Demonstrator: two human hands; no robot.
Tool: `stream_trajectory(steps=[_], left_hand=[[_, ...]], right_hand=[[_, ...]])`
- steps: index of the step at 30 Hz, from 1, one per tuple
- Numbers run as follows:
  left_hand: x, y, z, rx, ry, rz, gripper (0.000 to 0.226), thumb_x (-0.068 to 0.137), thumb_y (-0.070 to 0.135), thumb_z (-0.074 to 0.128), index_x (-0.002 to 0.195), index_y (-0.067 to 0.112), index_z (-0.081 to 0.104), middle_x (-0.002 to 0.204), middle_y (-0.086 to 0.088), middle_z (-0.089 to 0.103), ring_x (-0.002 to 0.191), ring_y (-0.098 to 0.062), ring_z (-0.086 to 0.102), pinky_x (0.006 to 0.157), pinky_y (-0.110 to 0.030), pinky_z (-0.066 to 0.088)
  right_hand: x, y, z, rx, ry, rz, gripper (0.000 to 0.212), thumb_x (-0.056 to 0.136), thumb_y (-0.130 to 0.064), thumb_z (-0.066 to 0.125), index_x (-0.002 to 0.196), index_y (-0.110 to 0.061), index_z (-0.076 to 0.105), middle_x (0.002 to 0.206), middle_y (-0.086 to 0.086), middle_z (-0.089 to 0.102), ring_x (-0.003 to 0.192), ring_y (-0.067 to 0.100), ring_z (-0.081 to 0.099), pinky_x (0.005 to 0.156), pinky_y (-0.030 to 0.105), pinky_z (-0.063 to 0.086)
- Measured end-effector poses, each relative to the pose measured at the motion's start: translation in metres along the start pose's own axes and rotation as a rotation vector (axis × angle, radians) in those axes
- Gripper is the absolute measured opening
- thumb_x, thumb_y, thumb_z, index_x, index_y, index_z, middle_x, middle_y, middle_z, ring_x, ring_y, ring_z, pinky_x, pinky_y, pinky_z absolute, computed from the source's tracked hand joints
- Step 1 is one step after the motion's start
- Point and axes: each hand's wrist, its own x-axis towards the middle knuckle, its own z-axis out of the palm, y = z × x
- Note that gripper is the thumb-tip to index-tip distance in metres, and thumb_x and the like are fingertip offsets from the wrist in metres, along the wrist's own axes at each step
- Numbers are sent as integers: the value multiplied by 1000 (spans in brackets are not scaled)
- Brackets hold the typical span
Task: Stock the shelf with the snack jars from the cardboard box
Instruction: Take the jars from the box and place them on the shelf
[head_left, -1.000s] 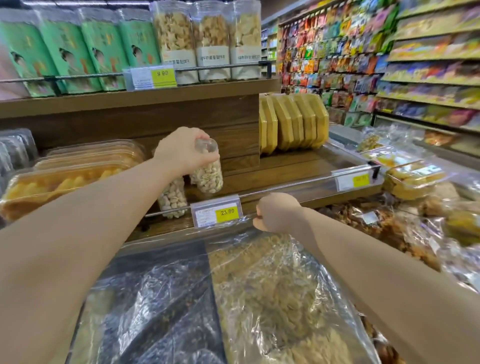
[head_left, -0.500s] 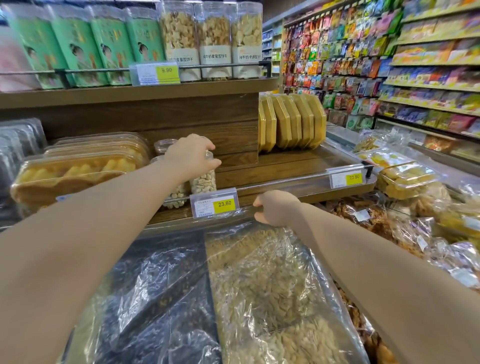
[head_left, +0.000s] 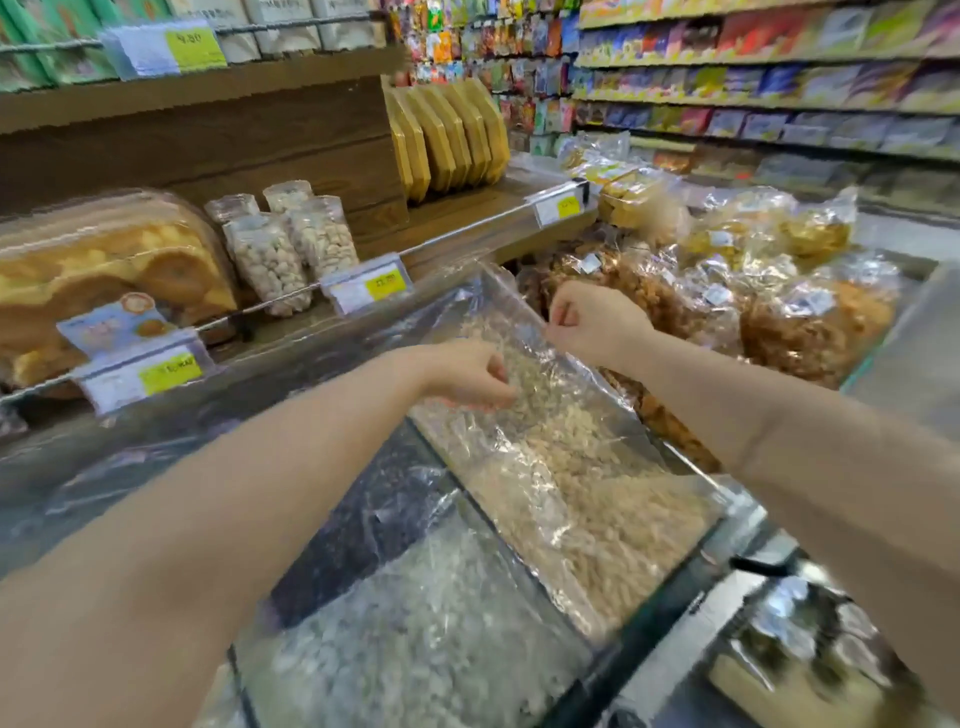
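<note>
Clear plastic jars of pale nuts stand upright on our wooden shelf, four in a tight cluster behind the wire rail, touching each other. Domed tub of yellow pastry sits just left of them; gold boxes stand on edge further right on the same shelf. Yellow price tag hangs on the rail just right of the near jars.

Both our hands are off the jars and nearer to us, over the bulk bins. Left hand: fingers loosely curled, pointing down, empty as far as we can see, hovering at the crinkled film over the pale-snack bin. Touching or just above it: can't tell, frame is motion-blurred. Right hand: half-closed fist, fingers bent in, at the far right edge of the same film; whether it pinches the film we can't tell.

Bags of brown fried snacks are piled right of the right hand. Dark-filled bin lies under our left forearm. No cardboard box in view.
</note>
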Motion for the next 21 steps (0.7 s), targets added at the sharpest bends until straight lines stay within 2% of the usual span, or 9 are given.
stream_trajectory(steps=[2, 5, 8, 9, 11, 14, 17, 21], left_hand=[[-5, 22, 28, -50, -81, 61, 11, 84, 32, 60, 83, 20, 62, 79, 5, 63, 72, -12, 58, 59, -23, 45], [-10, 62, 68, -49, -261, 146, 13, 84, 29, 63, 89, 18, 64, 85, 2, 64, 73, -12, 59, 57, -23, 47], [-21, 108, 105, 2, -432, 251, 7, 85, 30, 63, 86, 23, 63, 86, 4, 64, 74, -12, 59, 59, -23, 47], [-25, 124, 118, 30, -470, 275, 10, 85, 32, 62, 89, 23, 63, 87, 5, 64, 75, -11, 59, 62, -24, 48], [-29, 156, 146, 89, -571, 309, 17, 88, 32, 59, 96, 19, 64, 91, 5, 64, 77, -11, 59, 65, -23, 48], [-30, 204, 201, 145, -732, 311, 11, 91, 22, 55, 98, 20, 63, 99, 3, 62, 81, -12, 58, 61, -20, 46], [-25, 252, 258, 122, -745, 287, 17, 90, 19, 56, 106, 20, 64, 103, 0, 62, 79, -11, 57, 60, -19, 46], [-23, 315, 331, 9, -717, 242, 12, 87, 22, 61, 98, 18, 57, 103, -5, 61, 79, -16, 56, 61, -23, 44]], right_hand=[[-40, 11, -3, 26, 28, 45, 21, 84, -38, 61, 88, -18, 59, 82, -3, 61, 78, 20, 59, 67, 33, 50], [-99, 33, -10, 45, 40, 82, 21, 83, -36, 62, 85, -15, 60, 74, -4, 58, 73, 19, 56, 62, 28, 42], [-159, 50, -25, 84, 76, 80, 38, 72, -57, 51, 74, -19, 57, 64, -8, 53, 62, 12, 48, 58, 30, 39], [-177, 58, -29, 88, 78, 55, 38, 71, -58, 48, 71, -20, 54, 60, -10, 49, 58, 10, 44, 56, 29, 36], [-217, 76, -37, 89, 56, 68, 24, 76, -45, 55, 70, -22, 52, 57, -12, 45, 53, 8, 41, 54, 25, 32], [-278, 114, -46, 44, 31, 172, 15, 82, -34, 64, 77, -22, 56, 58, -12, 47, 54, 1, 44, 54, 22, 32], [-339, 162, -57, 58, 4, 291, 14, 84, -34, 63, 79, -22, 57, 64, -12, 52, 60, 4, 49, 56, 24, 38], [-416, 235, -72, 153, 10, 495, 10, 84, -33, 62, 83, -26, 55, 70, -8, 55, 65, 10, 52, 56, 25, 42]])
